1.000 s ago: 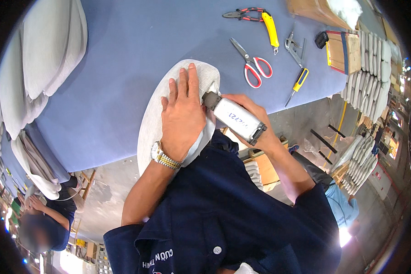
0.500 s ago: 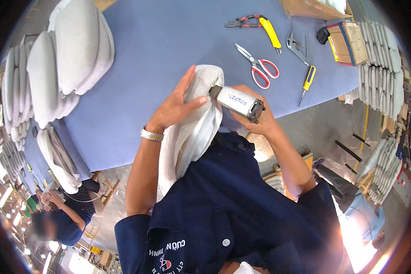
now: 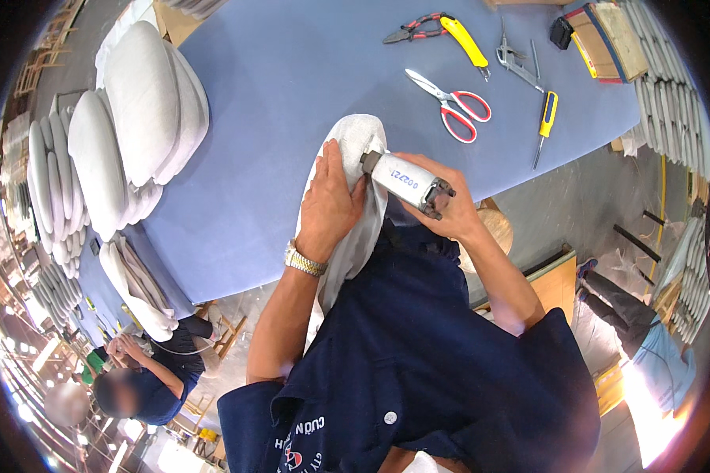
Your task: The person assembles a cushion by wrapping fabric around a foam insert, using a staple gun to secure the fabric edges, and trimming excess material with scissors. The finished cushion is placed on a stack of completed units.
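A pad covered in light grey fabric (image 3: 358,128) stands tilted against me at the near edge of the blue table, with loose cloth hanging down its near side. My left hand (image 3: 331,201) lies flat on the fabric, fingers stretched out and close together, the thumb towards the tool. My right hand (image 3: 452,193) is wrapped round a silver staple gun (image 3: 404,178), its grip hidden by the palm. The dark nose of the staple gun meets the fabric near the pad's upper right edge, just right of my left thumb.
Red-handled scissors (image 3: 454,104), pliers (image 3: 415,28), a yellow cutter (image 3: 465,46), a grey air blow gun (image 3: 517,65) and a yellow screwdriver (image 3: 548,114) lie on the blue table (image 3: 268,102). Grey pads (image 3: 142,102) are stacked at left. A co-worker (image 3: 154,378) sits lower left.
My left hand has come down from the pad's left edge to lie flat on its fabric, fingers closer together. The staple gun stays at nearly the same spot. My view has shifted slightly.
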Demonstrator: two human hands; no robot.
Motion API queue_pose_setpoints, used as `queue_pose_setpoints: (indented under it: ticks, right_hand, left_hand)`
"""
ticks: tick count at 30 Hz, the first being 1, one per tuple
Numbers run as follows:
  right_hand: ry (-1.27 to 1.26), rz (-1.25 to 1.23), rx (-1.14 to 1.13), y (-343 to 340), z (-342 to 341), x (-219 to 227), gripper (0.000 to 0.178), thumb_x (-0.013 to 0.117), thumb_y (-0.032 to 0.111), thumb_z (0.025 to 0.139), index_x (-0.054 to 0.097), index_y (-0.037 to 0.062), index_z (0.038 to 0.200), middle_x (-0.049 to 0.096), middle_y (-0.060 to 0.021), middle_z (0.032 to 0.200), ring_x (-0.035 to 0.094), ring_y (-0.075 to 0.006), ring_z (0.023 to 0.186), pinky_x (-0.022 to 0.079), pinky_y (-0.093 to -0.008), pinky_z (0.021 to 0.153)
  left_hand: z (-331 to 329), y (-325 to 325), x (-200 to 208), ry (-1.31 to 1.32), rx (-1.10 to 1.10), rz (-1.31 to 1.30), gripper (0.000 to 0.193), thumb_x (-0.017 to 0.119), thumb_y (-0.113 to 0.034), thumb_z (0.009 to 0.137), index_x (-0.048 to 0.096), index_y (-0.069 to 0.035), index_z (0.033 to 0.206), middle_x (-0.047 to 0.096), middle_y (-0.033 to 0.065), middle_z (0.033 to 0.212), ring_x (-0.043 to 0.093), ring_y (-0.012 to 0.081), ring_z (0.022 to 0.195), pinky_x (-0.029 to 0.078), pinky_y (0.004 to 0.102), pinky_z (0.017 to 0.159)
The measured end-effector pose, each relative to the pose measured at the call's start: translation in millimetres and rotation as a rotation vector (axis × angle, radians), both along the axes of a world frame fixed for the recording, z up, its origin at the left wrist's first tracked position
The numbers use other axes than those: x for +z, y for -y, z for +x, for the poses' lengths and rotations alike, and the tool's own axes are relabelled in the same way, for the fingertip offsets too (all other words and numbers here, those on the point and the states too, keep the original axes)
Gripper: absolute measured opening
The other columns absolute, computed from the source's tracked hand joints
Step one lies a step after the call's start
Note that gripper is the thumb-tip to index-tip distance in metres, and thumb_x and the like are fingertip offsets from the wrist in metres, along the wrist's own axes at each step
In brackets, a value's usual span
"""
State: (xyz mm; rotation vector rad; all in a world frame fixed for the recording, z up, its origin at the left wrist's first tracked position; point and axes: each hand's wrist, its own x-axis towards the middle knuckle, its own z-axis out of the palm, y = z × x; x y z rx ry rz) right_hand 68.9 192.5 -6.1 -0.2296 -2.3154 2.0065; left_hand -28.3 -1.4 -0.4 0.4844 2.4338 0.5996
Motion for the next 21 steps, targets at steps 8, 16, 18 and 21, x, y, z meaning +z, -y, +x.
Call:
queue_pose_setpoints:
  ticks: [8,16,18,21]
  right_hand:
    - [0.006,-0.02,0.057,-5,1,-3,0.066,0.079,0.007,0.069,0.065,0.0017,0.133,0.071,-0.0189,0.128,0.072,-0.034,0.113,0.055,-0.038,0.097]
    - [0.068,0.026,0.128,-4,-8,9,0.067,0.079,0.012,0.071,0.063,0.0027,0.135,0.072,-0.0176,0.125,0.072,-0.0299,0.112,0.054,-0.0361,0.096]
    - [0.171,-0.029,0.116,-1,-12,14,0.065,0.078,0.012,0.072,0.063,0.0023,0.135,0.072,-0.0166,0.121,0.072,-0.0263,0.11,0.054,-0.0341,0.094]
    - [0.185,-0.055,0.117,-3,-11,12,0.063,0.078,0.012,0.073,0.063,0.0014,0.134,0.072,-0.0157,0.118,0.071,-0.0222,0.108,0.053,-0.0317,0.092]
  left_hand:
    - [3,-1,1,-0.074,-0.004,-0.002,0.081,0.07,-0.016,0.092,0.026,0.007,0.156,0.045,0.0327,0.152,0.051,0.0509,0.134,0.052,0.0509,0.104]
    - [13,-1,-7,-0.201,-0.029,0.039,0.086,0.074,-0.014,0.088,0.027,0.01,0.155,0.042,0.0333,0.155,0.045,0.0509,0.142,0.048,0.054,0.109]
    - [10,-4,-6,-0.188,-0.009,0.033,0.085,0.075,-0.013,0.087,0.028,0.01,0.155,0.042,0.0331,0.155,0.045,0.0506,0.142,0.047,0.0555,0.11]
    - [7,-6,-5,-0.16,0.022,0.029,0.084,0.074,-0.012,0.087,0.03,0.01,0.154,0.042,0.0326,0.155,0.045,0.0498,0.142,0.047,0.0547,0.11]
